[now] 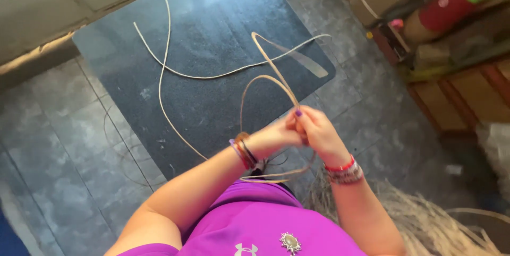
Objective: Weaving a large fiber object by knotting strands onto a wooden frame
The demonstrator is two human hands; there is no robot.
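Between both hands, left hand point(273, 138) and right hand point(317, 131) pinch a pale cane strip point(273, 78), looped above the fingers and trailing over the dark mat point(212, 91). Judged light, springy, kink-prone; grip near the bend.

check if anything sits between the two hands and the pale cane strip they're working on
Nothing visible does. The left hand and right hand already pinch the cane strip together; its loops trail freely over the dark mat.
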